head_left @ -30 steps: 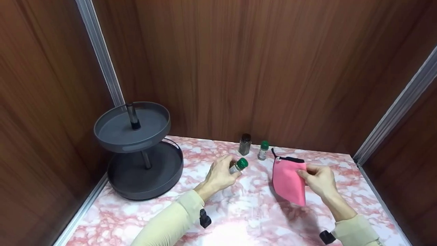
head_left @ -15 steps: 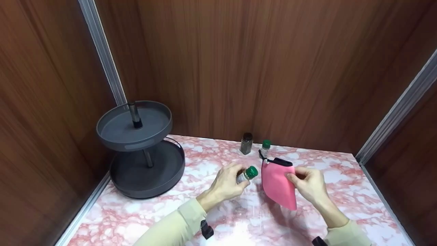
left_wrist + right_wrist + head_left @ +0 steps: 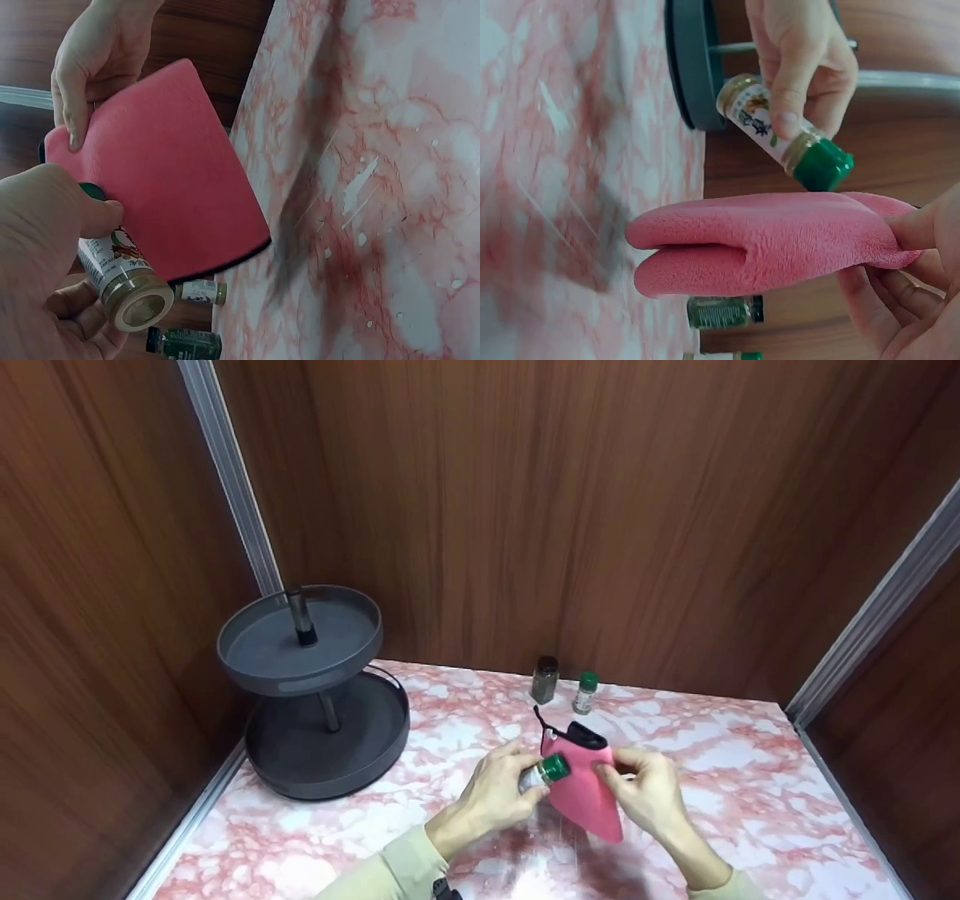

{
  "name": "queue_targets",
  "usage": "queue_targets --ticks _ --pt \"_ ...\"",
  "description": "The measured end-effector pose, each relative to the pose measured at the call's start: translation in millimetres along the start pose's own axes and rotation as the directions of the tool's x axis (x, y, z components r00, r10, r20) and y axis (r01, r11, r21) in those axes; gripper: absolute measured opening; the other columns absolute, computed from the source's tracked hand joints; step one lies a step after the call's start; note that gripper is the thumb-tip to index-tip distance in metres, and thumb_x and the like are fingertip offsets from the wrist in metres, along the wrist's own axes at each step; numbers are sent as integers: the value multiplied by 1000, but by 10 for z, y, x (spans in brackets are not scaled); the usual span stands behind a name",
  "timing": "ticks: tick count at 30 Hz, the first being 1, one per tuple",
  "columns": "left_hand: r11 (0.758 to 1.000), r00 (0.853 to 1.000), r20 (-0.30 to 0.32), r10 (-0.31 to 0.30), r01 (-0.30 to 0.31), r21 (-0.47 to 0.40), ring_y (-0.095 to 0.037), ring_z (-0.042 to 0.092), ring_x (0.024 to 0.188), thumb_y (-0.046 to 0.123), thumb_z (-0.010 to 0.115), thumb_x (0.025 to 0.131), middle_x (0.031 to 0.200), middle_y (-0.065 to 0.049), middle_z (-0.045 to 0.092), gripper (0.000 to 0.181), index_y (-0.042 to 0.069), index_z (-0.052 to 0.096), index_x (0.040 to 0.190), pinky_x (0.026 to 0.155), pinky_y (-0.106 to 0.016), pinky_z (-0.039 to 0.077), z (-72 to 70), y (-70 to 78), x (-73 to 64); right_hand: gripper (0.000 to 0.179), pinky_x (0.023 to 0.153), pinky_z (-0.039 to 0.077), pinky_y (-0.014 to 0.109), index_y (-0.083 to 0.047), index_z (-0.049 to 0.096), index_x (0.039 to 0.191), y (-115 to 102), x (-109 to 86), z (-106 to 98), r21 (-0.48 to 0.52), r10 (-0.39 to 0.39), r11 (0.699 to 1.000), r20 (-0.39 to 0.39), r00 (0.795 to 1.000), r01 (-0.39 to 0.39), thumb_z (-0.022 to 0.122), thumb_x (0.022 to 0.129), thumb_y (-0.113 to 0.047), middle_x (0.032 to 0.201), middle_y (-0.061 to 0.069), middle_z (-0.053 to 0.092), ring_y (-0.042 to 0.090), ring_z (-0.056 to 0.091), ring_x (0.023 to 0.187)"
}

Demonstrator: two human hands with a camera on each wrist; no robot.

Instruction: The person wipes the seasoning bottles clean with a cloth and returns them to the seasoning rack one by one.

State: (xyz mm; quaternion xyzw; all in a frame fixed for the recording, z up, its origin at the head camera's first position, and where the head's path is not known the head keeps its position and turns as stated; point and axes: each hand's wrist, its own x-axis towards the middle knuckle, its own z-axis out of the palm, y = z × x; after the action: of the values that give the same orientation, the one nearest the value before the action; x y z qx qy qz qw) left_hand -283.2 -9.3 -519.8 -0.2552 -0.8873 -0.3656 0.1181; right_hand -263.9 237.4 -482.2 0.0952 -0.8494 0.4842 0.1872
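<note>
A spice jar [image 3: 761,124] with a green cap and a printed label is gripped by my left hand [image 3: 495,789], tilted, its cap toward the cloth. My right hand [image 3: 646,793] pinches a folded pink cloth [image 3: 589,799] by its upper corner. The cloth has black edging and a thin black loop, and hangs above the table. Seen from the head, the jar's cap overlaps the cloth's left side; whether they touch, I cannot tell. In the left wrist view the thumb covers part of the green cap.
At the back wall stand a black-capped jar [image 3: 544,682] with dark contents and another green-capped spice jar [image 3: 585,695]. A two-tier grey round tray [image 3: 330,679] occupies the left of the pink marbled table [image 3: 750,780]. Wood-look walls [image 3: 495,510] enclose the back and sides.
My right hand has carried the cloth left and nearer to the body. The left hand has brought the jar slightly right and lower, so jar and cloth now overlap in the head view.
</note>
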Motion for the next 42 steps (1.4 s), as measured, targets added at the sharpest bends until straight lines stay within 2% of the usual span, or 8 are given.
queue_targets --ticks 5,11,15,23,26,31,34,42 --pt "1000 1000 1 24 -24 14 -6 64 96 23 87 90 109 2 74 32 16 85 121 86 -19 57 -15 49 -69 17 69 60 10 -9 90 98 -14 -70 107 -7 -56 998 -3 998 56 85 90 5 87 11 86 -4 72 78" --pt "995 996 -45 82 -79 65 -6 64 91 24 90 86 99 4 72 23 20 85 107 81 -19 55 -28 53 -91 27 68 60 12 -12 90 98 -38 -103 219 -2 -105 994 40 994 106 81 89 12 93 8 85 -4 70 80" --pt "993 994 -66 90 -84 85 -6 62 88 22 91 83 94 5 70 20 20 85 101 80 -19 55 -10 32 -114 34 64 57 13 -16 89 93 -44 -140 254 -25 -149 988 58 987 151 78 86 16 94 3 84 -5 67 77" --pt "996 993 -100 65 -59 63 -11 71 103 16 90 83 109 5 78 26 19 87 109 92 -27 61 10 -1 -139 35 62 58 15 -11 89 96 -65 -274 275 24 -249 968 50 967 248 77 82 19 92 5 82 -5 67 75" --pt "997 992 -102 69 -64 50 -10 71 99 16 89 83 107 4 78 25 20 87 108 89 -25 61 12 1 -151 34 61 58 14 -10 89 96 -81 -297 285 33 -238 971 19 971 237 77 81 19 91 6 83 -5 67 75" --pt "997 992 -96 77 -75 26 -8 69 99 16 91 84 105 5 75 23 21 87 106 88 -23 59 42 18 -174 33 61 59 15 -10 90 96 -94 -313 296 57 -163 985 -11 987 163 79 83 18 93 7 85 -5 68 74" --pt "996 992 -90 89 -88 14 -7 69 101 14 92 83 106 6 75 24 20 87 106 90 -22 60 53 28 -188 31 61 59 16 -12 90 95 -92 -297 300 40 -139 989 -10 990 139 79 85 16 90 4 84 -4 68 74" --pt "992 992 -31 124 -123 35 -5 64 94 21 91 82 99 6 73 26 22 88 108 84 -16 56 64 84 -206 33 63 55 10 -16 88 89 -42 -216 271 -47 -118 992 1 993 118 77 84 15 81 -2 79 -5 64 72"
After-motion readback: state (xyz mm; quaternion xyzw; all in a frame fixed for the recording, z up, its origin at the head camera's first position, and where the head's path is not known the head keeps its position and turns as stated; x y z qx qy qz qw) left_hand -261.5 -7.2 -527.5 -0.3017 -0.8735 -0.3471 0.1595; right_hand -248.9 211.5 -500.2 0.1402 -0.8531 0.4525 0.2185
